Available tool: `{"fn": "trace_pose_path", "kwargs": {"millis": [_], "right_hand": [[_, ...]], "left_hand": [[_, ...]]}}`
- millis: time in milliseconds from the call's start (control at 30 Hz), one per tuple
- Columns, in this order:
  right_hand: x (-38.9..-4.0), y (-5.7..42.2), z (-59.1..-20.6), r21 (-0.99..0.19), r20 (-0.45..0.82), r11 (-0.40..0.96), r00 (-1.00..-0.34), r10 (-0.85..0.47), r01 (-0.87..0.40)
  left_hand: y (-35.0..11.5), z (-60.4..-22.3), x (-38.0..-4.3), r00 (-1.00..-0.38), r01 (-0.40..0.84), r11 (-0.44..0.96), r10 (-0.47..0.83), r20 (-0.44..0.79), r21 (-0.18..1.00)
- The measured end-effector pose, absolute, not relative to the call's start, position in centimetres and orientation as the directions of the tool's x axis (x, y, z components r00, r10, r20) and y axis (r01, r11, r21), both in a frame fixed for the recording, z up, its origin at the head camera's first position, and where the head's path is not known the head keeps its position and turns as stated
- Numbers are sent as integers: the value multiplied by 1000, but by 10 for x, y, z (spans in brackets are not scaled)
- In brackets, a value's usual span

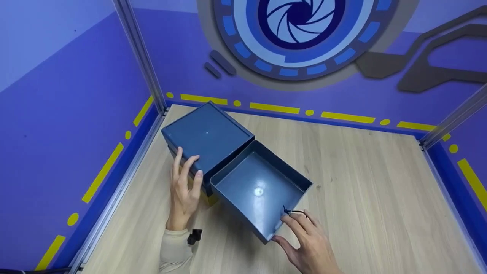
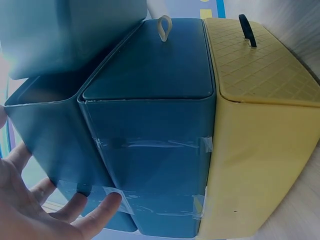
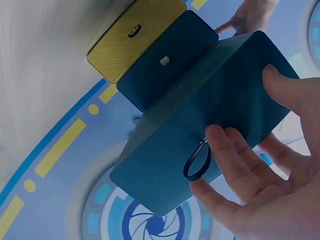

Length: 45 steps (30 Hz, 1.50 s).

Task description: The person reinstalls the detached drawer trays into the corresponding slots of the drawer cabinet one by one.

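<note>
A dark blue-grey drawer (image 1: 243, 186) is pulled far out from the top of a stack, its inner end against the box (image 1: 205, 133) it belongs to. Only a glossy bare floor shows inside it. My right hand (image 1: 314, 241) holds the drawer at its front, thumb near one corner and fingers beside the black loop pull (image 3: 194, 165). Against the stack's side my left hand (image 1: 184, 194) rests with fingers spread and extended. In the left wrist view, a second blue box (image 2: 155, 120) with a pale loop and a yellow box (image 2: 265, 165) with a dark loop adjoin the opened one.
Clear tape (image 2: 160, 144) runs across the boxes' sides. The stack stands on a wood-grain table (image 1: 365, 198). Purple-blue wall panels (image 1: 118, 76) with yellow dashes enclose the table on the left, back and right. Metal posts (image 1: 139, 49) stand at the back corners.
</note>
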State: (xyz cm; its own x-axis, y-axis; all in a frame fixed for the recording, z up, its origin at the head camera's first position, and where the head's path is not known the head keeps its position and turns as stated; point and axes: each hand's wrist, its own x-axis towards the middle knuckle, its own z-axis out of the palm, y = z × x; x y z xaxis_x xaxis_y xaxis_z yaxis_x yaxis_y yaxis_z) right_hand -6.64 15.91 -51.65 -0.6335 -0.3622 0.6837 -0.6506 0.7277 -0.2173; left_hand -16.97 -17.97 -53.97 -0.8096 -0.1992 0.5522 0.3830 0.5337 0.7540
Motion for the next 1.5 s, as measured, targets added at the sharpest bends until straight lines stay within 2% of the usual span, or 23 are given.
{"fn": "trace_pose_path", "kwargs": {"millis": [433,833,1033,1300,1500], "right_hand": [[-73,146,-517,-206,690,732,-627,-362,-649],[-73,134,-515,-236,616,783,-712,-337,-575],[-75,125,-513,-246,599,796,-732,-324,-553],[-83,115,-516,-262,617,788,-725,-307,-557],[-92,106,-516,-262,668,753,-677,-309,-603]], "left_hand": [[-180,-539,-170,-811,379,531,-203,548,758],[-180,-540,-171,-795,405,531,-197,573,744],[-179,-541,-171,-795,404,534,-196,574,743],[-179,-542,-170,-806,395,537,-187,562,745],[-181,-541,-170,-806,391,537,-192,559,748]]}}
